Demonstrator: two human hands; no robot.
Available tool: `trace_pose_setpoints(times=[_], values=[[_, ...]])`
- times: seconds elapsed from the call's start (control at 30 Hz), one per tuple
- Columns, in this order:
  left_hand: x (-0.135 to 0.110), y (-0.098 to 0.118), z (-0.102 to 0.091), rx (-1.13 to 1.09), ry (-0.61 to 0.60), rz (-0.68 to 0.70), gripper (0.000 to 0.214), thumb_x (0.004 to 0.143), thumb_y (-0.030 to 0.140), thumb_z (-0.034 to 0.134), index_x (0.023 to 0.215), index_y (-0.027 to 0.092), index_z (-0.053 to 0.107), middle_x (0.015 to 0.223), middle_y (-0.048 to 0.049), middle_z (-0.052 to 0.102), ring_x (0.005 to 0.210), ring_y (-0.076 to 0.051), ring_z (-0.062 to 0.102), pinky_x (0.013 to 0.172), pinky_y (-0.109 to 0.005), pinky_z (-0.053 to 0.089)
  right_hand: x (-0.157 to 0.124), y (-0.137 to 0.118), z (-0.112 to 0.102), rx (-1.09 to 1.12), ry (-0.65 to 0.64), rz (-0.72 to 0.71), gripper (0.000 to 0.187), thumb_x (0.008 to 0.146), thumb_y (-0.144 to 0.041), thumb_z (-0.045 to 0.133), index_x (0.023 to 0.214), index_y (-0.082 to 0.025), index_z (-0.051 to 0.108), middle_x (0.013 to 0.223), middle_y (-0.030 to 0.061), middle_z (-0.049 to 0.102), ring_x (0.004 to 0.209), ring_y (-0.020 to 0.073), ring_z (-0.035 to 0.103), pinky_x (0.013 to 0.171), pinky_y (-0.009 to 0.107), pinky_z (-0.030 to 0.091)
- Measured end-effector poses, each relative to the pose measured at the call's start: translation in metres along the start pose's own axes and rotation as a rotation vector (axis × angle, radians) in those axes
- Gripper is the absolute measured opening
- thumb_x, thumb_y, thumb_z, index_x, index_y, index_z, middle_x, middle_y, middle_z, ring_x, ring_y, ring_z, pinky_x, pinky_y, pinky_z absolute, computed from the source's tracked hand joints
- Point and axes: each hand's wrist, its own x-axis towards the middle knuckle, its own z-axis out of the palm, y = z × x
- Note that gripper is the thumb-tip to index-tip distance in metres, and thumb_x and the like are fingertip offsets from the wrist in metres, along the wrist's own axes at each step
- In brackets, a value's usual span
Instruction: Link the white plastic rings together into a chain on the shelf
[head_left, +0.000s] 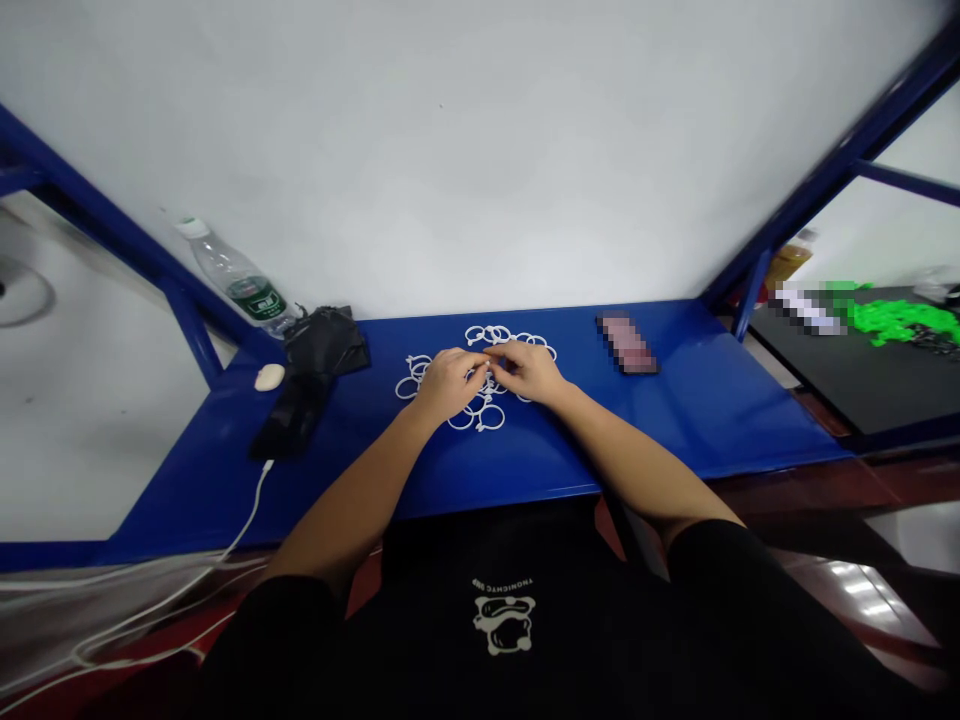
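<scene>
Left hand: the left hand (450, 380) has its thumb and forefinger drawn nearly together, the other fingers curled; its tips close on a small white piece (487, 363), apparently part of a ring.
Right hand: the right hand (532, 372) meets it tip to tip, forefinger and thumb almost touching, seemingly pinching the same piece; the fingers hide the exact grip.
Step in hand: judging by the pose, fine two-handed work on one ring's small end.
Next move calls for: a steady pinch from both hands and careful lining-up of small parts.
White rings: thin white rings (481, 428), some with small knobs, lie loosely scattered and overlapping beneath and around both hands.
Blue table: the blue table (450, 490) carries them near its middle, against a pale wall (480, 150).
Table, right: a blurred-out phone-like object (628, 343), well apart from the rings.
Table, left: a crumpled black bag (328, 340), a white rounded object (270, 377) and a clear bottle (240, 280), tilted in this view.
Beyond, right: a dark table (817, 375) with a bright green heap (892, 320).
</scene>
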Motion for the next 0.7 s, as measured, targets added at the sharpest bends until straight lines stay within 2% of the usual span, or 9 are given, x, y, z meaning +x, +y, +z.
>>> trace_pose_setpoints(times=[0.2,0.33,0.53,0.7], values=[[0.0,0.002,0.004,-0.039,0.014,0.039,0.014,0.094,0.017,0.068,0.103,0.021,0.078,0.09,-0.0051,0.078,0.085,-0.022,0.071,0.08,-0.039,0.058,0.0,-0.006,-0.002,0.075,-0.007,0.042,0.023,0.083,-0.025,0.059,0.101,-0.02,0.072,0.091,0.0041,0.076,0.075,0.0173,0.067,0.071,0.031,0.049],[0.0,0.003,0.005,-0.049,-0.019,0.08,0.015,0.096,0.016,0.066,0.103,0.022,0.078,0.09,-0.0052,0.079,0.084,-0.022,0.071,0.08,-0.039,0.057,0.001,-0.013,-0.004,0.124,0.034,0.072,0.017,0.076,-0.023,0.058,0.091,-0.02,0.066,0.079,0.0022,0.069,0.068,0.0174,0.062,0.065,0.03,0.044],[0.0,0.007,0.001,-0.109,-0.083,0.119,0.024,0.103,0.017,0.059,0.114,0.025,0.078,0.102,-0.0054,0.081,0.093,-0.022,0.071,0.088,-0.042,0.058,0.004,-0.011,-0.003,0.223,0.041,0.093,0.004,0.075,-0.022,0.054,0.079,-0.023,0.054,0.071,-0.0007,0.06,0.065,0.0161,0.053,0.064,0.03,0.04],[0.001,0.009,-0.003,-0.084,-0.109,0.059,0.023,0.105,0.026,0.061,0.122,0.027,0.076,0.1,-0.006,0.079,0.093,-0.023,0.069,0.089,-0.044,0.058,0.006,-0.002,-0.006,0.171,0.034,0.052,0.008,0.078,-0.02,0.053,0.082,-0.022,0.06,0.077,0.0016,0.063,0.071,0.018,0.055,0.069,0.031,0.043]])
